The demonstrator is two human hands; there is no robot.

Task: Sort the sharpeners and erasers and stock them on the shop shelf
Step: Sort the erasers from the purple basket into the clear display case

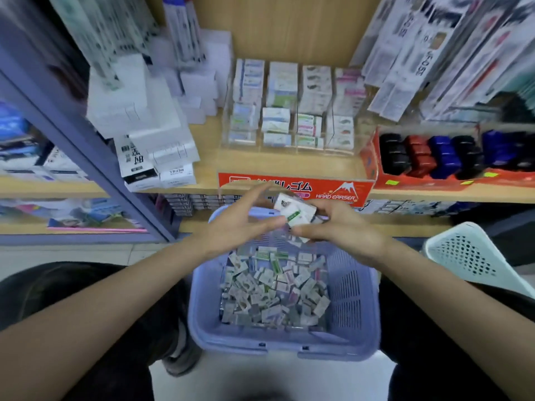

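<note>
A lilac plastic basket (351,296) sits low in the middle and holds several small wrapped erasers (272,287). Above its far rim my right hand (341,230) grips a small stack of white erasers (295,211), one with a green label. My left hand (246,221) is beside the stack with its fingers spread and straight, the fingertips touching the erasers. On the wooden shelf (208,157) beyond stands a clear divided display case (289,111) with rows of boxed erasers, fronted by a red "HARD ERASER" sign (295,188).
A red tray of black, red and blue sharpeners (434,157) stands on the shelf at right. White boxes (139,117) are stacked at left, beside a purple shelf post (86,157). A white perforated basket (469,256) is at lower right. Packaged goods lean above.
</note>
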